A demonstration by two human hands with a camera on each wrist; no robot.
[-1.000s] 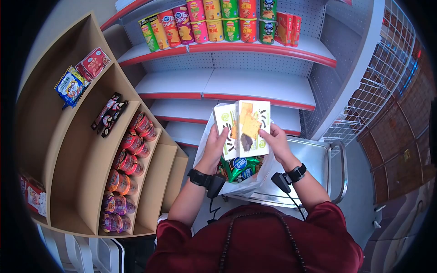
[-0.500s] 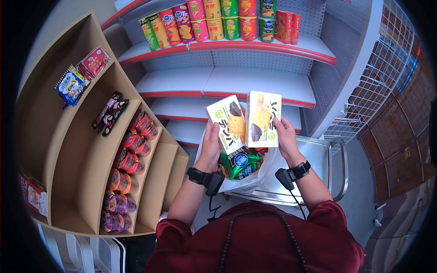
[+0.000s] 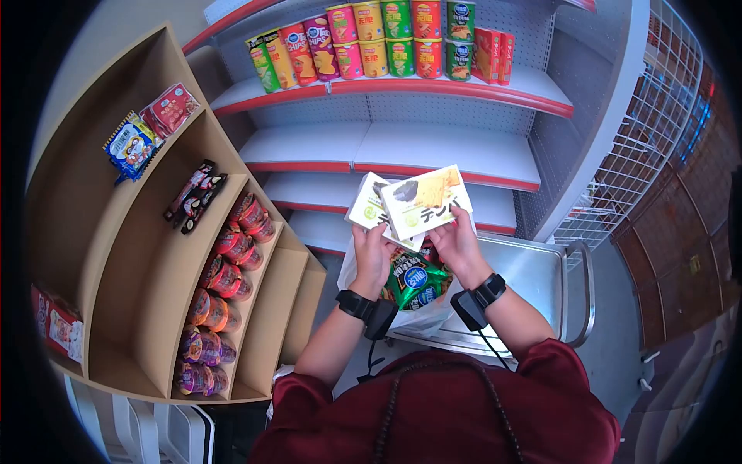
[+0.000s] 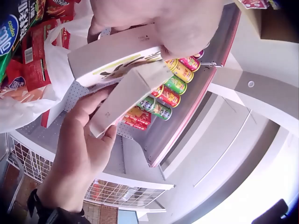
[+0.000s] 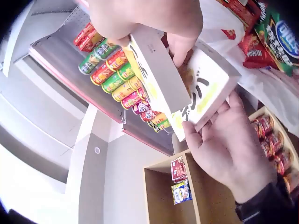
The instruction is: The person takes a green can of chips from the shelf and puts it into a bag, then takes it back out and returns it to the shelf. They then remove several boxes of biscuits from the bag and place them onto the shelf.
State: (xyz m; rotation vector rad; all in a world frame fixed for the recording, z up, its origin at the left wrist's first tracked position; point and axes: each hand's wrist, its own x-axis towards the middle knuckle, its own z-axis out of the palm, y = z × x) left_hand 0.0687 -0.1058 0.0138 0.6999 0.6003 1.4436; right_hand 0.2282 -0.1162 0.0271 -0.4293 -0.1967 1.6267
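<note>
White boxes (image 3: 427, 201) overlap above the plastic bag (image 3: 431, 318), the left hand (image 3: 372, 259) pinching the rear box (image 3: 369, 204) and the right hand (image 3: 459, 249) the front box by their near edges, each grip narrow, probably to leave the printed faces largely uncovered.

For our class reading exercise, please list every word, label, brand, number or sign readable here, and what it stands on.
"デン", front white box; next character partly covered.
Seemingly "デンバ", rear white box.
"无限", yellow canister and pink canister.
"CHIPS", red canister and purple canister.
"copico", green packet.
Too small or blurred: lettering on the blue packet, red boxes, cups and dark packets; any numbers.
</note>
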